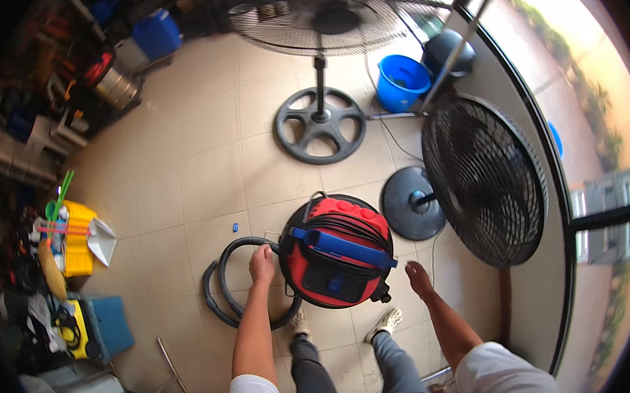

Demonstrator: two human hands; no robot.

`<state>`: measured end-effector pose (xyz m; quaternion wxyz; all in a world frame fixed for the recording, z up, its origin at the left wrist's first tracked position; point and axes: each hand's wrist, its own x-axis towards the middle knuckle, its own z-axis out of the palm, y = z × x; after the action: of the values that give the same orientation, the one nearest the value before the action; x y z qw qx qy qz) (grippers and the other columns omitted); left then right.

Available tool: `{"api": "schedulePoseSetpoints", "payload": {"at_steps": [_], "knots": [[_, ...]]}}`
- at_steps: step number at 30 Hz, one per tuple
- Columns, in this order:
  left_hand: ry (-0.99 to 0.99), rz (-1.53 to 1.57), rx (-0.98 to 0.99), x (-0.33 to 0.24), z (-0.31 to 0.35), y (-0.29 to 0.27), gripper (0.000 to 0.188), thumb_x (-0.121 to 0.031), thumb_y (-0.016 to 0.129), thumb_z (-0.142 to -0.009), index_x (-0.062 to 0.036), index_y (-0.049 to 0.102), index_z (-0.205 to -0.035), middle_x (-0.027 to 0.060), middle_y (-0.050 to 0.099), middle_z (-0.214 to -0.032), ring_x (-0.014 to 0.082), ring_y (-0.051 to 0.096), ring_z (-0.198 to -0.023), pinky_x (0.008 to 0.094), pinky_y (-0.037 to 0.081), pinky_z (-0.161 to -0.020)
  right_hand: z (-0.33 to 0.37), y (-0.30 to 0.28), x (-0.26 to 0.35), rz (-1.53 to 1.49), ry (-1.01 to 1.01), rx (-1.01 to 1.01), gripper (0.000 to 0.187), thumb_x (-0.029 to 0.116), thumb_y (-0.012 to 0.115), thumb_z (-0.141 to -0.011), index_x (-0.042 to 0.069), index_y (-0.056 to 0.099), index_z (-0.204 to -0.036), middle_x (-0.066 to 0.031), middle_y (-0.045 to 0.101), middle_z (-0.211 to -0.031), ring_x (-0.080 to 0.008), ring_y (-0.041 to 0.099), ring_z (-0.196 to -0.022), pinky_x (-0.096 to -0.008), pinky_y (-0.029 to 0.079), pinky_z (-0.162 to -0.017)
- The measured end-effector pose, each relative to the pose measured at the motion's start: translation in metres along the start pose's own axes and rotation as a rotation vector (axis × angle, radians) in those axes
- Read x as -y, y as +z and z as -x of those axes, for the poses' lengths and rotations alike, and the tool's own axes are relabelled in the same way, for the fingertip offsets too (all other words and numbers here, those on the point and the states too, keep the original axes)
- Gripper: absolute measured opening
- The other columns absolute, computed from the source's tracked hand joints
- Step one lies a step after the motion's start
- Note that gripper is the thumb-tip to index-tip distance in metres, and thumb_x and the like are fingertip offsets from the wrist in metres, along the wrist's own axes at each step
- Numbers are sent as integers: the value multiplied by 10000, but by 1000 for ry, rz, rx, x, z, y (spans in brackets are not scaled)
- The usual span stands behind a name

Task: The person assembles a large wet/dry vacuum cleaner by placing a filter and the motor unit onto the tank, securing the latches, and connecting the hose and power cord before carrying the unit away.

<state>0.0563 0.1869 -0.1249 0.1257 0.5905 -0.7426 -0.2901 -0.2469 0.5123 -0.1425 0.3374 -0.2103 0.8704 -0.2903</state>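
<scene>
A red and black canister vacuum cleaner (344, 282) stands on the tiled floor in front of my feet. A blue handle (341, 250) lies across its top, with a black cord (346, 228) wound beneath it. The grey hose (222, 272) leaves its left side and curls into a loop on the floor. My left hand (263, 264) is closed around this hose close to the canister. On the other side my right hand (419, 280) hangs just off the vacuum's right edge, touching nothing I can see. Its fingers look loosely extended, somewhat blurred.
Two fans, a pedestal fan (321, 127) ahead and a black fan (483, 181) on the right, flank the vacuum. A blue bucket (400, 82) sits beyond them by the glass wall. Yellow dustpans (78, 238) and cluttered shelving line the left. A small blue piece (235, 227) lies on the floor.
</scene>
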Motion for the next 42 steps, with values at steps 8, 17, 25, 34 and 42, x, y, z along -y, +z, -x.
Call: {"api": "schedulePoseSetpoints", "payload": {"at_steps": [8,17,25,34,42], "knots": [[180,146,173,-14,-51,37,277,-217,474,-785,-4,577,-928,195,587,-771,274,595,-717,353,434,-626,-25,64,-15,-452,-266,-5,331,218,474,-868,28,466,-1140,-143,491,-1062,-201,525,-895,-307,430,-768],[55,592,52,47,-67,40,295,-264,449,-777,-10,575,-696,25,575,-641,108,507,-586,303,399,-506,-50,114,1,-629,-611,-401,369,247,454,-823,11,491,-1104,-144,497,-1097,-273,428,-1045,-360,278,-906],[290,799,154,30,-37,32,227,-194,505,-765,10,603,-775,52,604,-710,123,549,-629,270,450,-556,-86,92,13,-786,-701,-194,299,234,432,-858,13,571,-1005,-142,562,-1011,-234,510,-947,-325,370,-810],[411,725,71,24,-36,43,195,-161,515,-765,12,602,-790,69,611,-720,133,561,-638,273,457,-560,-100,96,21,-872,-739,-209,323,231,457,-843,-30,554,-1007,-125,578,-959,-193,517,-914,-271,375,-817],[452,682,16,22,-37,47,169,-131,523,-765,14,601,-803,84,617,-729,142,573,-646,275,464,-563,-133,66,45,-559,-684,-317,312,277,442,-790,-2,577,-827,-187,581,-816,-336,554,-791,-378,417,-704]]}}
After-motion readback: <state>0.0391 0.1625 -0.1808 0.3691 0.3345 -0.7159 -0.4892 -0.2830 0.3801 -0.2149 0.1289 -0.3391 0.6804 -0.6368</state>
